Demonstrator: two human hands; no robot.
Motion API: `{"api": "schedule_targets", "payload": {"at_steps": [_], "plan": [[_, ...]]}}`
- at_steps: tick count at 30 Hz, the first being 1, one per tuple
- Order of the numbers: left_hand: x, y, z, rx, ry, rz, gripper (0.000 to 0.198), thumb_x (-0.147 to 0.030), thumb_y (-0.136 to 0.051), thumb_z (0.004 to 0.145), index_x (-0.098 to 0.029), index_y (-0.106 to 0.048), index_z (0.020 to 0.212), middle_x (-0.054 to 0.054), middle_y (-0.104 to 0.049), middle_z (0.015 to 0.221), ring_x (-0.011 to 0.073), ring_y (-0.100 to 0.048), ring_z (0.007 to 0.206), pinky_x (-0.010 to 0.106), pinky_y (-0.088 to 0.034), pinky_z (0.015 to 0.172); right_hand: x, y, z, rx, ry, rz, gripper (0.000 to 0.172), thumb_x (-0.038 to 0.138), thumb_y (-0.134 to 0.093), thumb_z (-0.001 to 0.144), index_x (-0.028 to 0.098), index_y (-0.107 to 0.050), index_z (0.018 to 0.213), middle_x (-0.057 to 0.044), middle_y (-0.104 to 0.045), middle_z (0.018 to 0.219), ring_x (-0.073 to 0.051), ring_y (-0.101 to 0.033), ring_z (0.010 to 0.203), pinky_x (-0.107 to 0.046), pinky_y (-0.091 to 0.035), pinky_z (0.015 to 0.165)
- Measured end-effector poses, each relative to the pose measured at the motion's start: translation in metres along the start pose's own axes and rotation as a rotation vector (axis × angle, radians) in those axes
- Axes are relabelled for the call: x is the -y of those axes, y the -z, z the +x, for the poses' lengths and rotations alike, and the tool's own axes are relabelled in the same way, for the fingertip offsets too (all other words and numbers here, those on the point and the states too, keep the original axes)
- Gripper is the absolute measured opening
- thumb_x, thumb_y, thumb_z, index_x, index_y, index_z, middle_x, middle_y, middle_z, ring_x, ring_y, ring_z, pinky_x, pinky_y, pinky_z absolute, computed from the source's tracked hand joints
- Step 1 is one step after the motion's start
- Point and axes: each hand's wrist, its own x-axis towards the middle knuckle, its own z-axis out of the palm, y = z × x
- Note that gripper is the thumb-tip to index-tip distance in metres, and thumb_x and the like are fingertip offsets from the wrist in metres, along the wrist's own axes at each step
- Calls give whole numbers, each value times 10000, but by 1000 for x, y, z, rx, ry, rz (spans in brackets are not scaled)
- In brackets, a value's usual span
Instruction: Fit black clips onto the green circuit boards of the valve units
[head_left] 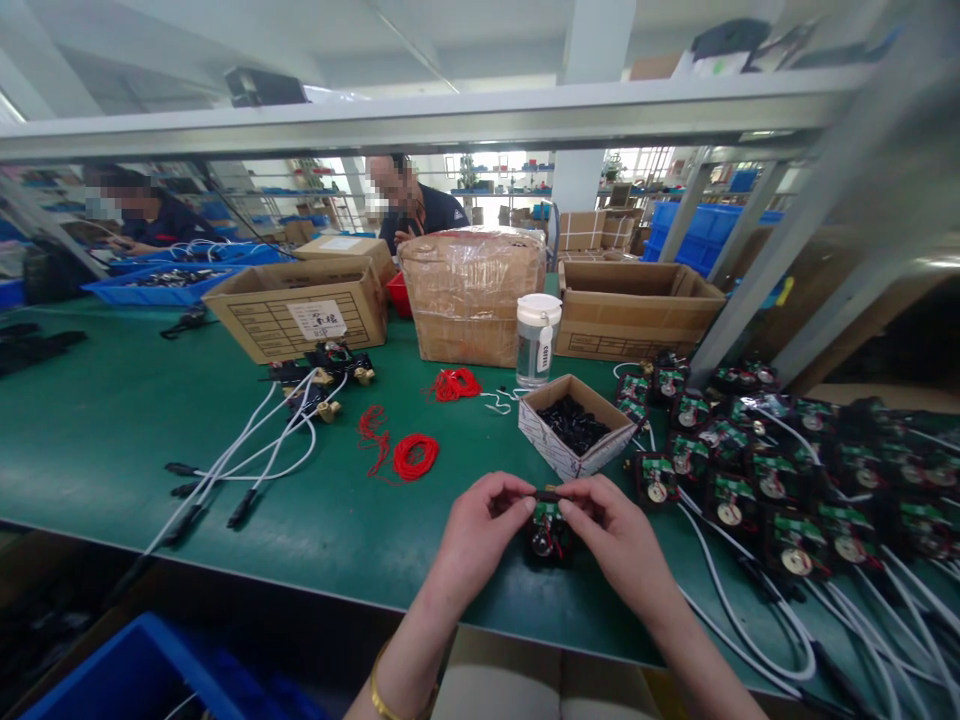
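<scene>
A small black housing with a green circuit board and a round silvery part (545,538) is at the table's front edge, between my hands. My left hand (480,530) pinches its upper left corner with thumb and fingertips. On the upper right corner, my right hand (616,535) pinches it the same way. A dark strip shows along the top edge between the fingertips; its kind is unclear. Just beyond my hands stands a small carton (551,455) holding many small black parts (574,425). Several similar circuit-board housings (731,505) with white cables lie to the right.
Red wire bundles (416,457) lie left of centre. White cables with brass-coloured fittings (319,400) are farther left. A lidded bottle (535,345) stands before a wrapped box (480,300); open cartons (300,310) flank it. A blue bin (150,670) sits below the table. Two people work opposite.
</scene>
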Motion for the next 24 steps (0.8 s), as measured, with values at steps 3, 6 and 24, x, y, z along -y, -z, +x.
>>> {"api": "schedule_targets", "payload": {"at_steps": [3, 6, 24], "plan": [[2, 0, -2, -12, -15, 19, 167, -285, -685, 830, -187, -759, 944, 31, -705, 846, 178, -624, 790, 284, -473, 756, -1, 2, -1, 11, 5, 3, 271, 438, -614, 925, 227, -769, 997, -31, -641, 907, -212, -598, 809, -302, -473, 703], [5, 1, -4, -3, -28, 11, 191, -265, -677, 840, -195, -766, 994, 38, -717, 882, 182, -641, 820, 292, -487, 787, -6, 2, -4, 21, 5, 26, 281, 437, -615, 936, 234, -771, 1051, -39, -658, 956, -225, -615, 861, -311, -485, 730], [14, 3, -18, 76, 1, -22, 470, -97, -667, 755, -229, -709, 1204, 62, -701, 1049, 196, -667, 940, 338, -537, 892, -15, -7, -34, 66, -29, 63, 537, 282, -579, 883, 251, -579, 1420, -13, -567, 962, -182, -573, 780, -295, -514, 711]]}}
